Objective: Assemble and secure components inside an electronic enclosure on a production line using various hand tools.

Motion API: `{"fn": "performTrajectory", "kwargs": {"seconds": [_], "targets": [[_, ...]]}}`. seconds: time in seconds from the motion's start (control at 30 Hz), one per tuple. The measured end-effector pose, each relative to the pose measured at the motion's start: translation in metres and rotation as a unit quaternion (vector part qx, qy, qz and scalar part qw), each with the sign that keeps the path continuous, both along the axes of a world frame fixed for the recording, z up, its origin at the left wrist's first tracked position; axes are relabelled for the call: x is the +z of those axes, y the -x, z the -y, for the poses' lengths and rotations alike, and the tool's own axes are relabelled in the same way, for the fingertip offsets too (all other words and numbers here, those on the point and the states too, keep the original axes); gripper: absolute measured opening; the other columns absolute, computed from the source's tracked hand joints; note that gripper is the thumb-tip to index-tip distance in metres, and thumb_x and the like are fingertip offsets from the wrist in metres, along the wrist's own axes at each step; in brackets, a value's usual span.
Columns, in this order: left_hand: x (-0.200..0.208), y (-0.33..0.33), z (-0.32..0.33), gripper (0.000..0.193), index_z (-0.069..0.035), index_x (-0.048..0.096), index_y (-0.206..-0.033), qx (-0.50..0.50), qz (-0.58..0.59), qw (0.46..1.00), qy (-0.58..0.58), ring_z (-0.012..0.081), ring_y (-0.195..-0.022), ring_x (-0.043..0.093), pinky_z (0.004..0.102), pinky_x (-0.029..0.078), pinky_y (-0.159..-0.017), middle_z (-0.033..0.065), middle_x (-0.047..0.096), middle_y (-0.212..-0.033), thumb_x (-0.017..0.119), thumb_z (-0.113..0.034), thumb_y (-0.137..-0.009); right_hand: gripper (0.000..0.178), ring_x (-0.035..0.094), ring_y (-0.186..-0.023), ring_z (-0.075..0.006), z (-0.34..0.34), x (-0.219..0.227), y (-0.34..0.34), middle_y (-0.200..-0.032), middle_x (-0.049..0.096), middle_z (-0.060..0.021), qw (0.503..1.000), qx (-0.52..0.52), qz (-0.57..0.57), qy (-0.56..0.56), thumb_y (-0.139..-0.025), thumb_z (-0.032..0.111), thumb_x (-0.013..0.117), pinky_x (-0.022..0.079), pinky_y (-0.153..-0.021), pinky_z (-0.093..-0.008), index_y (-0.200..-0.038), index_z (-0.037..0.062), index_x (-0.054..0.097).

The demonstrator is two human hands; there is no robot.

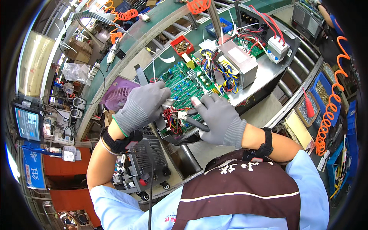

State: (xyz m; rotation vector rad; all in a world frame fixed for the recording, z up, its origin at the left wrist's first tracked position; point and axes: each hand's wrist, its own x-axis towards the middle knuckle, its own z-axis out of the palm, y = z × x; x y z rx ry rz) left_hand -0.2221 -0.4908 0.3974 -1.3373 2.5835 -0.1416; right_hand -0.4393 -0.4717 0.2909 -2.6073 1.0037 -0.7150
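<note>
My left hand (143,103), in a grey knitted glove, is closed with its fingertips pinching a thin white strip that looks like a cable tie (173,100). Dark-handled pliers (198,123) are in my gloved right hand (221,119), their jaws by a white connector among the wires. Just below both hands lies a bundle of red, black, yellow and blue wires (173,122) at the near end of a green circuit board (182,85). The board sits in a metal chassis (264,82) with a silver transformer box (239,63).
A red bin of small parts (182,46) and a blue bin (220,27) stand beyond the chassis. Rollers (293,73) run beneath it. At right are screw trays (306,109), a red-handled screwdriver (309,105) and a coiled orange air hose (331,99). A purple fan (119,96) is at left.
</note>
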Motion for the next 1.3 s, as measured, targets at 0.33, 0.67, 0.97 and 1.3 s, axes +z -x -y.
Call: {"fn": "performTrajectory", "kwargs": {"seconds": [0.33, 0.67, 0.97, 1.3], "targets": [[0.000, 0.001, 0.004, 0.018, -0.006, 0.053, -0.095, 0.056, -0.006, 0.998, -0.031, 0.0364, -0.082, 0.057, 0.0451, 0.046, -0.066, 0.0136, 0.050, -0.094, 0.056, -0.019, -0.083, 0.074, 0.050, -0.101, -0.0297, 0.000, 0.006, 0.004, -0.106, 0.050, -0.0157, 0.999, -0.004, -0.036, -0.015, -0.064, 0.028, 0.067, 0.043, -0.081, -0.0413, -0.125, -0.0068, 0.046], [-0.010, -0.008, 0.004, 0.017, -0.005, 0.053, -0.091, 0.009, -0.078, 0.997, -0.009, 0.0361, -0.078, 0.057, 0.0438, 0.045, -0.064, 0.0145, 0.054, -0.086, 0.056, -0.020, -0.084, 0.072, 0.050, -0.095, -0.0326, 0.001, 0.002, 0.000, -0.103, 0.050, -0.0164, 1.000, 0.003, -0.001, -0.023, -0.060, 0.021, 0.067, 0.046, -0.078, -0.0404, -0.124, -0.0058, 0.047], [-0.014, -0.009, 0.006, 0.016, -0.006, 0.053, -0.090, -0.007, -0.103, 0.995, 0.017, 0.0362, -0.076, 0.056, 0.0428, 0.044, -0.063, 0.0141, 0.055, -0.077, 0.055, -0.021, -0.086, 0.072, 0.050, -0.096, -0.0328, 0.002, 0.003, 0.004, -0.102, 0.050, -0.0168, 1.000, -0.011, 0.004, -0.022, -0.059, 0.021, 0.067, 0.046, -0.077, -0.0411, -0.123, -0.0068, 0.048], [-0.011, -0.008, 0.006, 0.016, -0.005, 0.055, -0.087, -0.013, -0.128, 0.992, 0.000, 0.0364, -0.075, 0.054, 0.0423, 0.043, -0.063, 0.0153, 0.054, -0.077, 0.056, -0.021, -0.086, 0.070, 0.052, -0.093, -0.0319, 0.003, 0.000, 0.001, -0.100, 0.051, -0.0164, 1.000, -0.016, 0.003, -0.013, -0.060, 0.022, 0.066, 0.047, -0.077, -0.0413, -0.121, -0.0065, 0.049]]}}
